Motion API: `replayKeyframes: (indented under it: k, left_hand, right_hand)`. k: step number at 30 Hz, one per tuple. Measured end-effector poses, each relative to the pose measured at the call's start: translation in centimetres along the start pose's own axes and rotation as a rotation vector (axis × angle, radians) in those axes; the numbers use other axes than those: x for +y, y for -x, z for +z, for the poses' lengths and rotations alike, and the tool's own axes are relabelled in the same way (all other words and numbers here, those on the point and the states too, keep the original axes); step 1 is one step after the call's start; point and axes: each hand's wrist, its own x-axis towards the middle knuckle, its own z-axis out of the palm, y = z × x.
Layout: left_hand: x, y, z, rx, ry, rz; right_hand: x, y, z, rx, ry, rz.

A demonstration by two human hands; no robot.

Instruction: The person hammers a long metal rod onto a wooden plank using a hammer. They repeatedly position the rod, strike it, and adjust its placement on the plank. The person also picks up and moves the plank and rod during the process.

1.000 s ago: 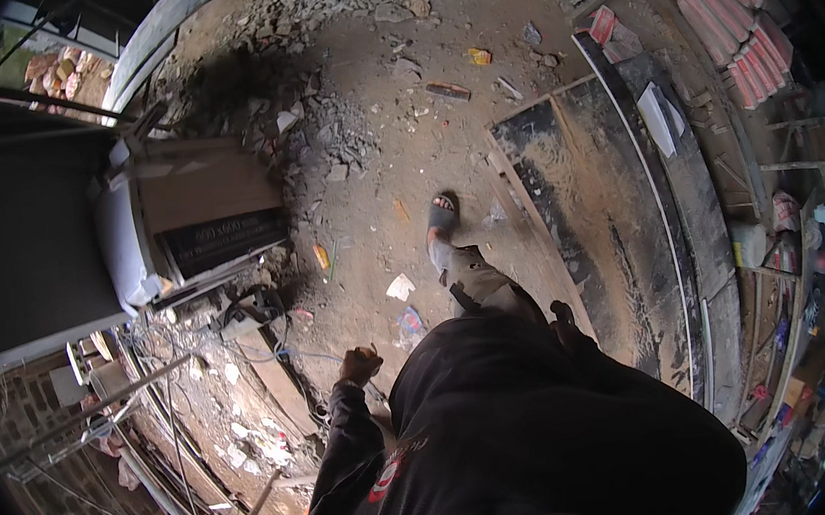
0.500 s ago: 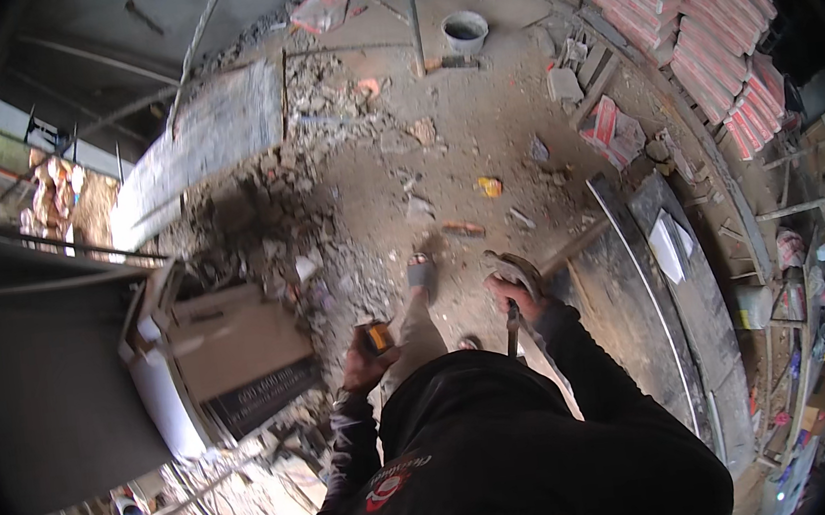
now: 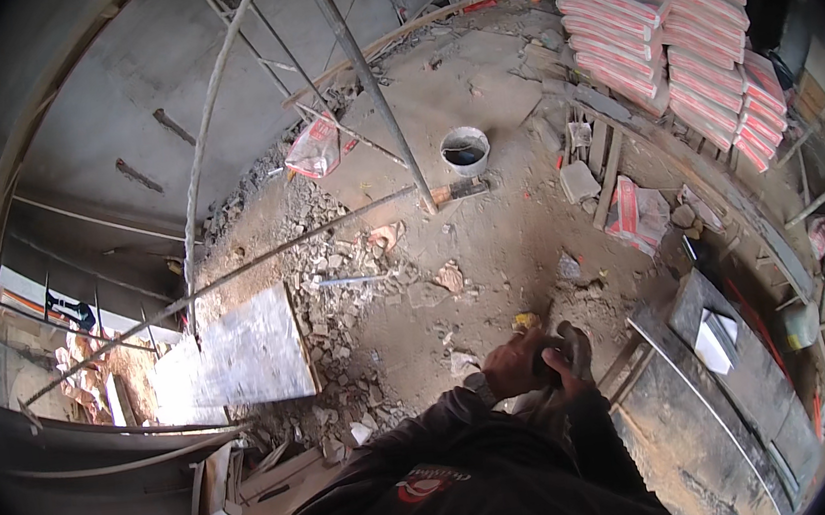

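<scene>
In front of my body the two hands are brought together. My left hand has bent fingers and reaches across to the right hand; what it holds, if anything, is hidden. My right hand is closed around a grey-brown curved thing, perhaps a soiled work glove. Something dark shows between the hands, too shadowed to name. Just beyond them a small yellow scrap lies on the dusty floor.
Broken rubble and a tilted board are to the left. Scaffold poles stand ahead, near a bucket. Stacked red-and-white sacks rise at the far right. Long dark panels lie on my right.
My left hand, earlier apart with a black-and-yellow tape measure, has moved right to meet the right hand. The tape measure no longer shows. The view has tilted up towards the wall.
</scene>
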Motion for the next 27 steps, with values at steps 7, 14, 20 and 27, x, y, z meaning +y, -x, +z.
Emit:
replayKeyframes:
  k: [7,14,20,27]
  left_hand:
    - [-6.8,-16.4,-0.1,0.026,0.776,0.047]
    - [-17.7,-26.1,-9.2,0.287,0.46,-0.566]
    - [-20.0,-28.2,-18.0,0.837,0.892,-0.963]
    - [-24.8,-40.6,-34.9,1.324,0.24,-0.624]
  right_hand:
    - [2.4,-17.8,-6.3,0.046,0.004,-0.066]
    - [-1.9,-35.1,-13.8,0.064,-0.386,0.31]
    - [-10.3,-50.4,-16.2,0.206,0.008,0.135]
    - [-15.0,-69.3,-15.2,0.269,0.157,0.492]
